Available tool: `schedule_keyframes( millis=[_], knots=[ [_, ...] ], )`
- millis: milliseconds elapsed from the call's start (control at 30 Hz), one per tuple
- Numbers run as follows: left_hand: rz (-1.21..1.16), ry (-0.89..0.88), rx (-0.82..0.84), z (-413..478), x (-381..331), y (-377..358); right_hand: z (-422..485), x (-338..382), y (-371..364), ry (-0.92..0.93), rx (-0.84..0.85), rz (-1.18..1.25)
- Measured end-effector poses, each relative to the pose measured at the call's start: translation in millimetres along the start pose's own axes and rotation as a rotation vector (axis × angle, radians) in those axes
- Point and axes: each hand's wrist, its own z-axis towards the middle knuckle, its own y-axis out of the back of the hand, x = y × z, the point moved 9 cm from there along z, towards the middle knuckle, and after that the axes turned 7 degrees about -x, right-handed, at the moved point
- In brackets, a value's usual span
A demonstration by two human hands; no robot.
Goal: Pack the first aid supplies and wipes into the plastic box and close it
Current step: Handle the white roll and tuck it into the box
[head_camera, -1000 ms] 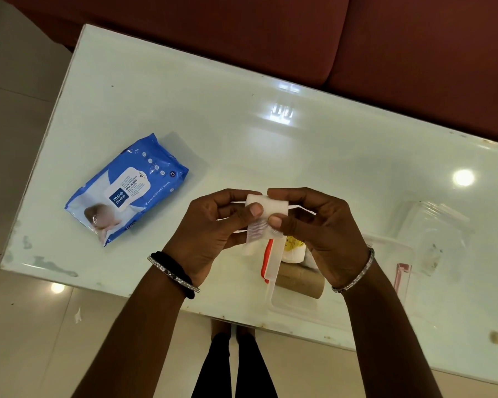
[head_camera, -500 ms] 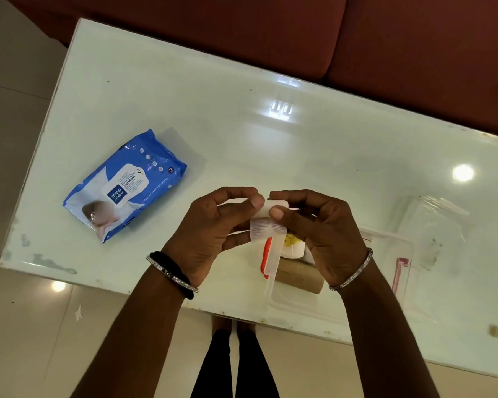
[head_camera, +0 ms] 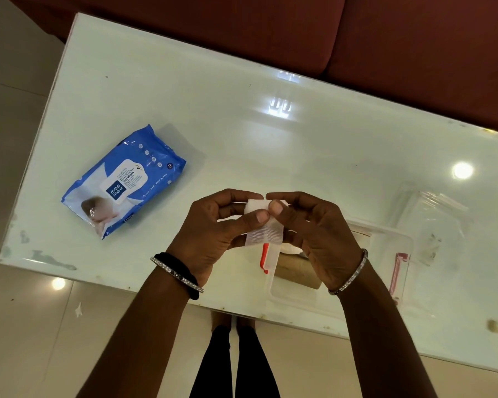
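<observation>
A white gauze bandage roll [head_camera: 259, 222] is pinched between my left hand [head_camera: 213, 234] and my right hand [head_camera: 314, 234], held above the left end of the clear plastic box [head_camera: 299, 300]. A loose end of gauze hangs down from the roll. Inside the box lie a brown roll [head_camera: 293, 271] and a white item, partly hidden by my right hand. The box has red clips [head_camera: 263, 258] at its ends. A blue pack of baby wet wipes [head_camera: 124, 180] lies on the table to the left, apart from my hands.
The glass table [head_camera: 270, 145] has its near edge just under my wrists. A clear lid [head_camera: 431, 222] lies right of the box. A dark red sofa [head_camera: 385, 38] runs behind the table. Tiled floor and my legs show below.
My fingers have shifted on the gauze roll, with both thumbs now closer together on it. The roll stays above the box's left end.
</observation>
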Motion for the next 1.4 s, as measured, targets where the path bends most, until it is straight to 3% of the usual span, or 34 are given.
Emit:
schedule_keyframes(
  millis=[167,333,500,700,1067,1400],
  knots=[
    [0.009,-0.010,-0.009,-1.2,1.3,2.4,-1.4,3.3,4.2,0.080,-0.015,-0.055],
    [-0.066,0.104,0.024,-5.1,10.0,-1.7,-3.3,5.9,6.7,0.133,0.004,-0.085],
    [-0.071,0.112,0.018,-6.1,14.4,1.0,-8.5,1.9,4.3,0.096,0.036,-0.065],
    [-0.035,0.063,0.038,-5.7,11.3,0.8,-10.7,-12.7,3.2,-0.080,-0.007,0.018],
    [-0.066,0.133,0.037,-7.8,18.6,-1.0,-10.1,-7.0,6.6,0.060,0.021,-0.085],
    [-0.024,0.031,0.008,-5.6,14.1,7.0,-12.1,-19.4,4.9,-0.079,-0.028,0.012]
  ],
)
